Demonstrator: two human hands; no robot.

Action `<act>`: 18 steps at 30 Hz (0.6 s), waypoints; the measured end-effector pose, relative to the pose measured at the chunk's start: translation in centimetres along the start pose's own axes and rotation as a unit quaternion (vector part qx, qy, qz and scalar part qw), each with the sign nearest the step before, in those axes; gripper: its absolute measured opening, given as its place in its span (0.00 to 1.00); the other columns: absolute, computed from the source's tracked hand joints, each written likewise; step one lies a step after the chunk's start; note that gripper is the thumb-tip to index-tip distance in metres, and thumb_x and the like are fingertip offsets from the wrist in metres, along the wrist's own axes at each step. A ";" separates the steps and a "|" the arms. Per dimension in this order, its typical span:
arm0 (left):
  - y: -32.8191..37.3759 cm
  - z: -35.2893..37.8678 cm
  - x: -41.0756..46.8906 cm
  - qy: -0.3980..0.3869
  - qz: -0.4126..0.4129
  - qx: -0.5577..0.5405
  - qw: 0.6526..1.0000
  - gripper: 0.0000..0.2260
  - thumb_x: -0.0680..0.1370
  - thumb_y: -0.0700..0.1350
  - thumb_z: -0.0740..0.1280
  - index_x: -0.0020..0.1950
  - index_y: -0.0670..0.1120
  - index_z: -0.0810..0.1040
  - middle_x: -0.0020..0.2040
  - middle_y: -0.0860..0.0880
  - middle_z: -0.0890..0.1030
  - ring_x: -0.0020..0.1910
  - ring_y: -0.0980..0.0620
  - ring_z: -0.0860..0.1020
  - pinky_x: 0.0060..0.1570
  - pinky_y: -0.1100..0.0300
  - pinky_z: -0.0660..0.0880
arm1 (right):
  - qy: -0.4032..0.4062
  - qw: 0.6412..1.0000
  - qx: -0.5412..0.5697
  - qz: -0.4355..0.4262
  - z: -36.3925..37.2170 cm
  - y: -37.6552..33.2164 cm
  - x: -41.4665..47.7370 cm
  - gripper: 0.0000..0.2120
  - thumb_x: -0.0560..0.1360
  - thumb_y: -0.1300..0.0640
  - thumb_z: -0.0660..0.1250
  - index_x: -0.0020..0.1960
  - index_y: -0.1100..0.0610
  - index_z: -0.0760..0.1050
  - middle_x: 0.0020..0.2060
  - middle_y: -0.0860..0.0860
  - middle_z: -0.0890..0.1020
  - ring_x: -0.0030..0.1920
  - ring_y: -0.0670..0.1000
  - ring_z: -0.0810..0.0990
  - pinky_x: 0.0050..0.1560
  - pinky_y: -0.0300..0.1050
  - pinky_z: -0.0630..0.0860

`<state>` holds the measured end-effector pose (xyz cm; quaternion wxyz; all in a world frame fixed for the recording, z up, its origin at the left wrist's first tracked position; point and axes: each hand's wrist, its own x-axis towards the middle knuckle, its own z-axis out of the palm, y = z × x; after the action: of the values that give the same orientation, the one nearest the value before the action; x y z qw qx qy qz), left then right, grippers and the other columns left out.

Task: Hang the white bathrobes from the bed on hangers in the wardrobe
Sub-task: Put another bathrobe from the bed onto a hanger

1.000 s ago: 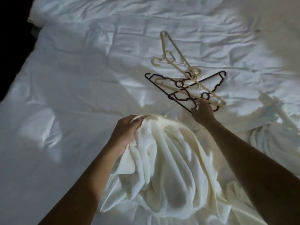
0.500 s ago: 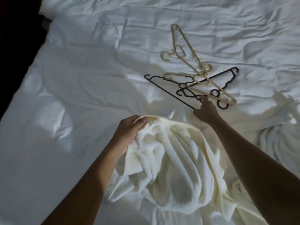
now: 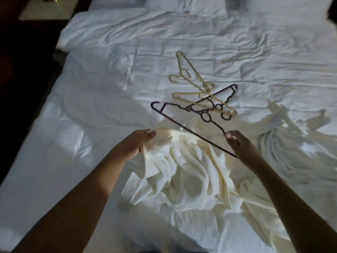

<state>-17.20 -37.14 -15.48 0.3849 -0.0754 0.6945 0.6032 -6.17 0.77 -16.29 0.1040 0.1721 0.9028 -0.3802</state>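
your left hand [image 3: 135, 143] gripping bathrobe [image 3: 184, 161] edge, your right hand [image 3: 237, 143] pinching dark hanger [image 3: 191, 128] end, lifted over the bed [image 3: 91, 88]

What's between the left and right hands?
Head view: bunched bathrobe, gripped by the left hand, and the dark hanger, pinched by the right hand, crossing it.

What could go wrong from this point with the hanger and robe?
The right hand pinches the dark hanger by one end only, so it could swing or slip. Its far part overlaps the second dark hanger and a beige hanger, so lifting may drag them along. The left hand grips just an edge of the bathrobe; the rest lies bunched, which may make threading the hanger awkward.
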 end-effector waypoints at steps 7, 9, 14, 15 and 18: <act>3.5 -0.4 -2.6 -0.058 -0.024 -0.033 0.997 0.11 0.84 0.39 0.62 0.63 0.39 0.79 0.56 0.41 0.83 0.52 0.46 0.83 0.52 0.53 0.80 | -0.123 0.990 0.048 -0.039 -0.4 0.2 -6.0 0.12 0.80 0.40 0.63 0.46 0.44 0.81 0.31 0.49 0.74 0.32 0.46 0.69 0.38 0.45 0.68; 4.7 -0.6 -3.0 -0.063 -0.021 -0.029 0.997 0.13 0.84 0.40 0.61 0.66 0.38 0.77 0.58 0.40 0.83 0.55 0.45 0.82 0.54 0.52 0.79 | -0.137 0.988 0.033 -0.067 -0.5 -0.3 -6.7 0.17 0.75 0.31 0.64 0.47 0.43 0.80 0.31 0.52 0.74 0.32 0.46 0.68 0.37 0.44 0.66; 6.2 1.6 -3.0 -0.003 -0.004 -0.125 0.992 0.14 0.82 0.40 0.60 0.61 0.34 0.77 0.51 0.38 0.81 0.49 0.42 0.80 0.46 0.54 0.79 | -0.136 0.987 0.032 -0.077 0.4 -2.9 -6.7 0.06 0.79 0.44 0.70 0.43 0.43 0.81 0.28 0.44 0.72 0.30 0.42 0.67 0.38 0.43 0.67; 6.3 2.1 -2.9 0.014 0.000 -0.147 0.989 0.15 0.81 0.41 0.59 0.64 0.34 0.76 0.52 0.37 0.80 0.50 0.41 0.80 0.47 0.53 0.79 | -0.130 0.988 0.038 -0.079 0.6 -3.2 -6.7 0.07 0.78 0.44 0.70 0.42 0.42 0.81 0.27 0.43 0.71 0.30 0.42 0.67 0.38 0.42 0.67; 6.7 3.6 -2.7 0.067 -0.015 -0.198 0.978 0.19 0.82 0.42 0.55 0.66 0.33 0.76 0.57 0.34 0.81 0.57 0.37 0.81 0.55 0.49 0.79 | -0.111 0.989 0.056 -0.073 0.6 -3.6 -6.7 0.07 0.78 0.46 0.71 0.42 0.43 0.82 0.26 0.41 0.70 0.29 0.42 0.67 0.37 0.41 0.66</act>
<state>-17.48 -33.11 -8.46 0.3240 -0.2001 0.5844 0.7165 -1.39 -3.57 -12.24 0.1656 0.0677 0.8729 -0.4539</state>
